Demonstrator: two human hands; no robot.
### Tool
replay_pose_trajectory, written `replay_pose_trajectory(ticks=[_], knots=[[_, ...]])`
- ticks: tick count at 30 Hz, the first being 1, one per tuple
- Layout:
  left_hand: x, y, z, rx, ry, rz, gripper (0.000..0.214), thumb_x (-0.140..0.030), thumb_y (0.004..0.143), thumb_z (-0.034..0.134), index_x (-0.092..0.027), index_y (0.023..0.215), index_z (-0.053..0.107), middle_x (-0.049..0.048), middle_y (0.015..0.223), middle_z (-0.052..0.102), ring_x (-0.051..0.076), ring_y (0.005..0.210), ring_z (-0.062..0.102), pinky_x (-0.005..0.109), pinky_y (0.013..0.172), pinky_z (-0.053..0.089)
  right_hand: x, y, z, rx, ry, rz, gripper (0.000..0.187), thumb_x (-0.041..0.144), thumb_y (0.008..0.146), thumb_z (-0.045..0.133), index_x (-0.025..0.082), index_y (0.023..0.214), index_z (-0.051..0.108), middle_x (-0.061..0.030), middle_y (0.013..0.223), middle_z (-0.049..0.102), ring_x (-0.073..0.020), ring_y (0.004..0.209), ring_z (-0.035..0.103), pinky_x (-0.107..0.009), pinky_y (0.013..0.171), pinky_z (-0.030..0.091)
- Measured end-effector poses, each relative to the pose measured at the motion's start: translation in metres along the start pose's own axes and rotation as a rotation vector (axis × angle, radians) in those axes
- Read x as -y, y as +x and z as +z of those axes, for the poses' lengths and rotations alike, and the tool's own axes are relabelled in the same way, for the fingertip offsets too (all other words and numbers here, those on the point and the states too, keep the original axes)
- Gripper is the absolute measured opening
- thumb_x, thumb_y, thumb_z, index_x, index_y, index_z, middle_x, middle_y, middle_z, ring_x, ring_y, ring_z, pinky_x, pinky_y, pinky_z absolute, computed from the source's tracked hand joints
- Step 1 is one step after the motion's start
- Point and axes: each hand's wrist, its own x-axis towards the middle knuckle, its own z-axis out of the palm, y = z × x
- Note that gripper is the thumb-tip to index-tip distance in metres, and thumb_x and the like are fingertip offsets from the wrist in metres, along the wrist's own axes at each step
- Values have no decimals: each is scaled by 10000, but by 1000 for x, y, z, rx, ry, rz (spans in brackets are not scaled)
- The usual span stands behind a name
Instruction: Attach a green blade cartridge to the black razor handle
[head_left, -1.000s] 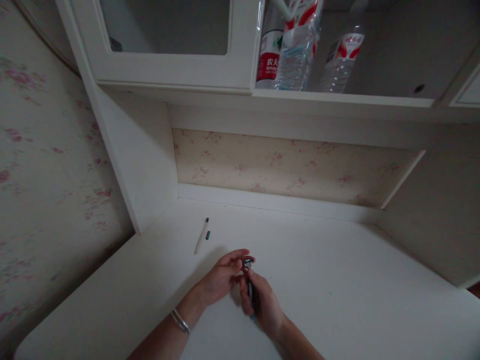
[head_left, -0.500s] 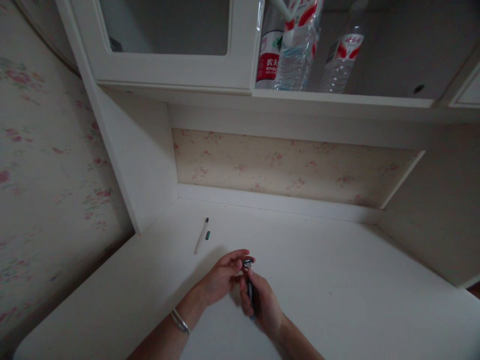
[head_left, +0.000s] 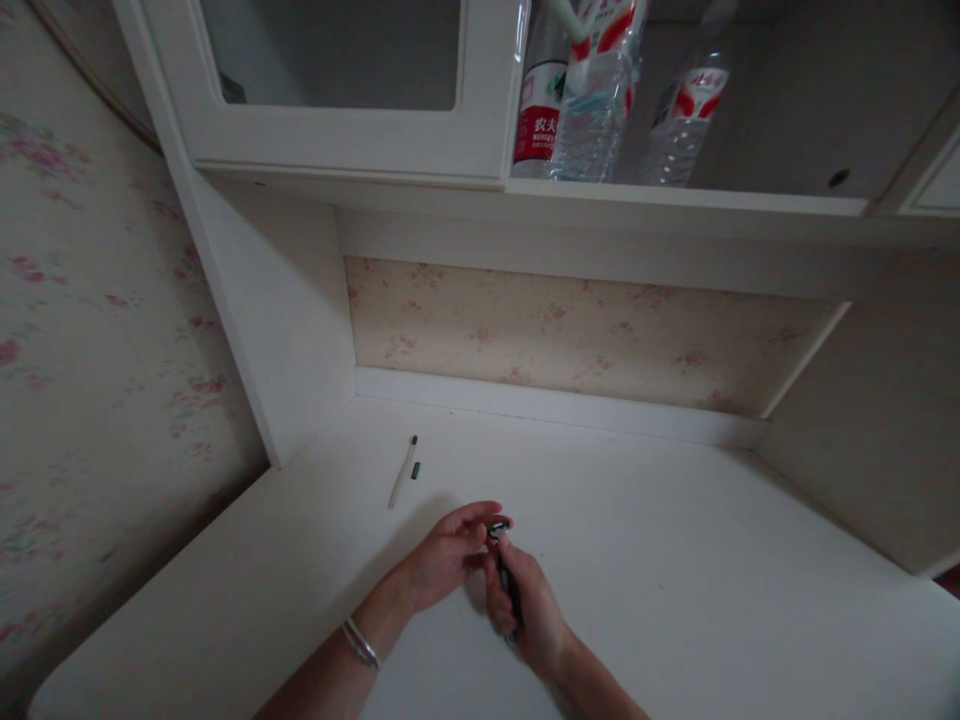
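A razor (head_left: 511, 592) with a dark handle lies in the grip of my right hand (head_left: 536, 605), its handle running down along the fingers. At the razor's upper end, my left hand (head_left: 441, 562) pinches the head (head_left: 498, 527) between thumb and fingers. Both hands meet just above the white desktop, and the fingers partly cover the razor. Beyond my left hand lie a white toothbrush (head_left: 403, 478) with a dark head and a small dark green piece (head_left: 416, 470) that resembles a razor cartridge.
The white desk (head_left: 675, 560) has a side panel (head_left: 292, 340) on the left and a low back ledge (head_left: 555, 403). Overhead hangs a cabinet (head_left: 345, 140), with plastic bottles (head_left: 589, 120) on its open shelf. Floral wallpaper (head_left: 97, 330) covers the left wall.
My right hand has turned slightly, and the lower end of the razor handle has swung a little to the right. My left hand stays nearly in place at the head.
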Motion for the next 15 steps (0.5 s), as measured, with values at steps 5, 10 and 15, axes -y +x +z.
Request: replay_pose_trajectory(ticks=[5,10,15], knots=[[-1,-1,3,25,6,6,386,-287,784,744,-173,1129,615,141,1208,552,214,1017,530,297,814,413,0,0,-2,-15,-38,-32,595,698,826,661,173,621,472,87,410,304,-61,306,152,-148,266,145],[-3,-2,5,47,13,14,420,-300,760,766,-169,1131,617,151,1234,537,234,1062,514,308,836,404,1,0,-1,-11,-37,-18,611,714,791,686,177,614,458,90,414,299,-57,307,144,-149,260,138],[-1,-1,3,45,12,7,431,-318,747,776,-181,1124,618,145,1192,565,242,1055,528,332,850,404,0,0,-2,-14,-40,-31,596,706,813,668,171,631,476,93,413,299,-56,296,134,-147,249,122]])
